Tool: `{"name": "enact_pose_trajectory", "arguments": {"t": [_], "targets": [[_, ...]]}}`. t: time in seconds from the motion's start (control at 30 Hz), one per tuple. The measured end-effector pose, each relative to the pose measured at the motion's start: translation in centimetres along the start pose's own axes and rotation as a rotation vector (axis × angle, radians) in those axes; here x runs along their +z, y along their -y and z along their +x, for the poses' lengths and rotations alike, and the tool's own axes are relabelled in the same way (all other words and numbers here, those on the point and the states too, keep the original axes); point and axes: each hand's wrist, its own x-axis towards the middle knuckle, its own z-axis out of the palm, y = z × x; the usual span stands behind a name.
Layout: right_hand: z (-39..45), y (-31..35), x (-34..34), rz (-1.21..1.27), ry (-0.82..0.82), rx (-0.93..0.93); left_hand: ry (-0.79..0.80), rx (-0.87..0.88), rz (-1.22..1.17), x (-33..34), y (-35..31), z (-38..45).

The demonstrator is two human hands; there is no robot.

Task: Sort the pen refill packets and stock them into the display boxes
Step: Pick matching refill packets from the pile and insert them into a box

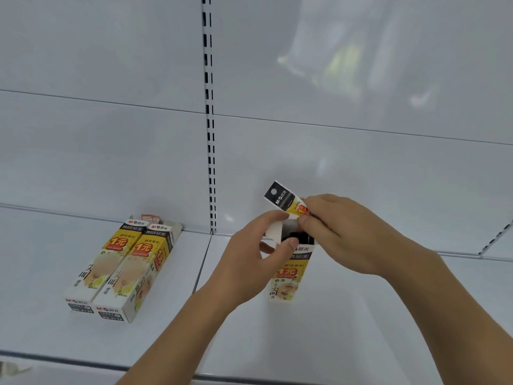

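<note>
A yellow, white and black display box [288, 276] lies on the white shelf, right of centre. My left hand [258, 254] grips its open top end and white flap. My right hand [341, 232] pinches a pen refill packet [286, 200] with a black header, tilted up to the left just above the box's opening. Further left, two matching display boxes [119, 270] lie side by side on the shelf.
The white shelf [361, 329] runs the whole width, with its front edge near the bottom. A slotted upright [210, 134] splits the white back panel. A small pinkish-white thing [150, 218] sits behind the two left boxes.
</note>
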Motion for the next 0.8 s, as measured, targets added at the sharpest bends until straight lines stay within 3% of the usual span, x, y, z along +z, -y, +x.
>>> {"name": "enact_pose_trajectory", "arguments": {"t": [0.1,0.27,0.4,0.67,0.8], "targets": [[-0.4,-0.2,-1.0,0.084,-0.065,0.029,0.001,-0.020,0.000,0.0,0.0,-0.1],[-0.5,1.2,-3.6,0.464,-0.542,-0.058,0.006,-0.060,-0.032,-0.1,-0.2,-0.3],[0.4,2.1,-4.3,0.707,-0.758,-0.102,0.008,-0.073,-0.038,-0.2,-0.5,-0.4],[1.5,1.9,-0.9,0.728,-0.568,-0.083,0.002,-0.073,-0.081,-0.7,-1.0,-0.6],[1.5,0.5,-1.5,0.676,-0.484,-0.158,0.022,-0.065,-0.089,-0.9,-1.1,-0.8]]}}
